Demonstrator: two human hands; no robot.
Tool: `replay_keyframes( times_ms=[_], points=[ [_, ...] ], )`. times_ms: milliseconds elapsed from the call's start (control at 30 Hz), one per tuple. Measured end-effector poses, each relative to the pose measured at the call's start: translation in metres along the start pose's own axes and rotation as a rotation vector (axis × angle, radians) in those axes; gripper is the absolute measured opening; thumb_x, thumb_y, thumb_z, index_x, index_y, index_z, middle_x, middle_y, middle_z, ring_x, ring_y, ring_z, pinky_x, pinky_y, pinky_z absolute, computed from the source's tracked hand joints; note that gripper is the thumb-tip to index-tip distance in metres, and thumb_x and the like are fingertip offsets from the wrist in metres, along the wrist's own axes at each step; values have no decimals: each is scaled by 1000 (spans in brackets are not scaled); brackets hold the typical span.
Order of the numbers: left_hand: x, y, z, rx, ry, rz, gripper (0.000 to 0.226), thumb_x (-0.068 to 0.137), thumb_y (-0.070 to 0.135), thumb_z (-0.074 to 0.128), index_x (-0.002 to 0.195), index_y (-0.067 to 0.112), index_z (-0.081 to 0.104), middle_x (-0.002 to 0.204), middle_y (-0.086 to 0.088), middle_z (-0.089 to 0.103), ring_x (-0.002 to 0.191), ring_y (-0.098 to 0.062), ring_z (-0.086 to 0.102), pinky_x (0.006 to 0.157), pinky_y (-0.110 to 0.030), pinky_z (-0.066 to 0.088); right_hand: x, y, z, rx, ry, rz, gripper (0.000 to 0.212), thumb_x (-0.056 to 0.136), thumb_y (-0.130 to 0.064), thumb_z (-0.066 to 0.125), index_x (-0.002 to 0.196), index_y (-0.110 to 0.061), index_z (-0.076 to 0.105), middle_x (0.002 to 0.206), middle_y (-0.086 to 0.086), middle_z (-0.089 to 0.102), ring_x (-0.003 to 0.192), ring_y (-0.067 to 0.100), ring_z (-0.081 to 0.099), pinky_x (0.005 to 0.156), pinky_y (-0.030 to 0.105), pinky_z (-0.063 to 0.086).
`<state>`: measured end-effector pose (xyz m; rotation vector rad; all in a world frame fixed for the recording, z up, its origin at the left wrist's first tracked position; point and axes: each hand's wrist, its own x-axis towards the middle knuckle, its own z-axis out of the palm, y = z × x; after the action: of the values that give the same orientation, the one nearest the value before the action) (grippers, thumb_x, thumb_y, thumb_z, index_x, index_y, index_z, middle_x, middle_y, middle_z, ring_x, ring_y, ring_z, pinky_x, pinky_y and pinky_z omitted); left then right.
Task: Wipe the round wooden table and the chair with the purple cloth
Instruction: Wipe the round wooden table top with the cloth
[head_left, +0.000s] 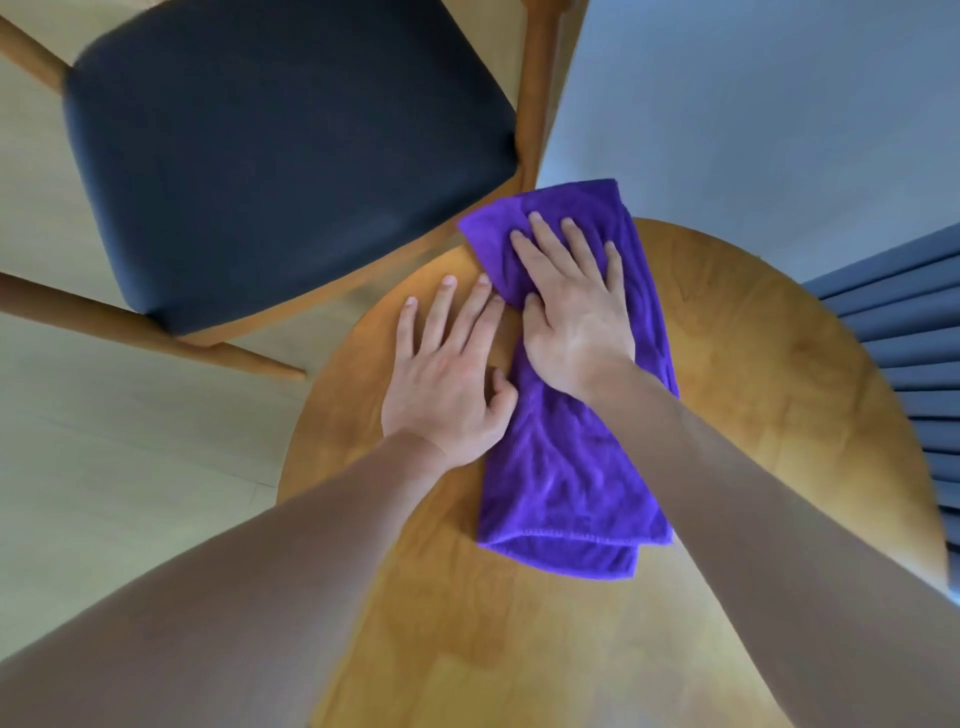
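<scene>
Pale wood-look flooring (104, 441) fills the left side of the head view, and a grey-blue wall (753, 114) rises at about one o'clock, with dark blue pleated fabric (904, 353), perhaps a curtain, at three o'clock.

Largest of the task's things is the round wooden table (779, 374), filling the centre and lower half; its top looks hard, smooth and lightly glossy, so a cloth should slide over it easily. Next comes the chair (285, 156) at eleven o'clock, a wooden frame with a dark padded seat whose near corner sits just beside the table's rim. That seat looks soft and slightly grippy, and I judge a cloth would drag more there than on the table.

The purple cloth (566, 467) lies folded in a long strip on the table from twelve o'clock toward the centre, its far end reaching the rim near the chair. It looks like microfibre: light, limp, plush, apt to bunch if pushed from one edge. Pressing flat on the middle of the fold, or gathering it in the palm, seems the best hold.

The right hand (571, 312) rests on the cloth's far half, fingers straight and spread, pressing rather than gripping. The left hand (447, 384) lies flat on bare wood just beside the cloth at ten o'clock, fingers relaxed, its thumb touching the cloth's edge, holding nothing.
</scene>
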<state>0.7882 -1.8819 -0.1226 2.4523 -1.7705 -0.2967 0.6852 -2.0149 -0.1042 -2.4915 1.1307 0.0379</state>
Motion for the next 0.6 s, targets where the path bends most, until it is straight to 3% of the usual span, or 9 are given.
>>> replay_keyframes(
  times_ms=[167, 367, 500, 600],
  points=[
    [-1, 0, -1, -10, -6, 0, 74, 89, 44, 36, 159, 19, 36, 171, -1, 27, 161, -26, 9, 129, -58, 10, -22, 1, 4, 49, 67, 0, 59, 100, -29, 31, 158, -25, 35, 169, -5, 23, 158, 21, 11, 128, 48, 0],
    [-3, 1, -9, -58, -41, 9, 78, 85, 47, 38, 158, 19, 34, 173, 0, 19, 161, -26, 5, 129, -58, 8, -93, -9, 10, 77, 22, 129, 67, 96, -38, 25, 161, -25, 27, 171, -6, 11, 158, 18, 2, 128, 44, -3],
    [-11, -19, -13, -119, -34, 110, 77, 83, 44, 46, 155, 20, 40, 172, 0, 24, 161, -21, 12, 129, -55, 11, -107, -14, 13, -63, -21, 149, 70, 94, -40, 27, 162, -24, 23, 171, -3, 11, 158, 23, 6, 126, 51, 6],
    [-30, -51, -15, -36, -42, 207, 79, 82, 44, 46, 158, 19, 38, 172, -1, 21, 161, -18, 11, 129, -54, 12, -92, -23, 15, -107, -41, 119, 69, 94, -39, 27, 162, -24, 24, 171, -1, 13, 158, 28, 8, 125, 57, 7]
  ],
)
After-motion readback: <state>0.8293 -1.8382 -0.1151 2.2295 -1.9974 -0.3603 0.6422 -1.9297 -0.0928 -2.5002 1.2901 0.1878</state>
